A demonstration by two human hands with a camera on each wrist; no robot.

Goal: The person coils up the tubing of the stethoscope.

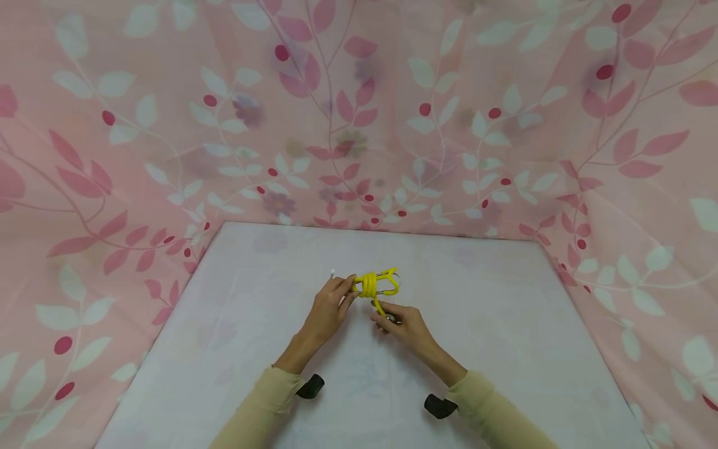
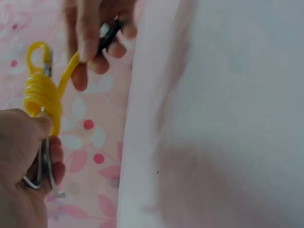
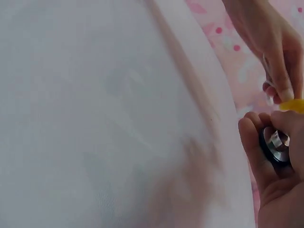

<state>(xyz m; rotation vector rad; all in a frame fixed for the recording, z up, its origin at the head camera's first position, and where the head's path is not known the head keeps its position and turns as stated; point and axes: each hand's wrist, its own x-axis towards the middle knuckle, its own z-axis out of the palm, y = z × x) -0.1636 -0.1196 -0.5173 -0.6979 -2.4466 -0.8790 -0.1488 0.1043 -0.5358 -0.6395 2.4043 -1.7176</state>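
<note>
A stethoscope with yellow tubing (image 1: 369, 285) is held up in front of the person, its tube wound in several turns round its middle. At the left end of this bundle, the left hand (image 1: 327, 312) pinches it between thumb and fingers. Bent metal ear tubes (image 2: 51, 173) stick out beneath that hand in the left wrist view. A yellow loop (image 2: 37, 47) stands out from the far end of the coil. The right hand (image 1: 412, 327) holds the round metal chest piece (image 3: 277, 145) with its black rim, and its fingers pinch the tube end running to the coil.
A white-covered table (image 1: 364, 399) lies under both hands. Pink leaf-patterned cloth (image 1: 359, 125) hangs behind it and at both sides. Black wrist cameras (image 1: 440, 406) jut inward from the sleeves.
</note>
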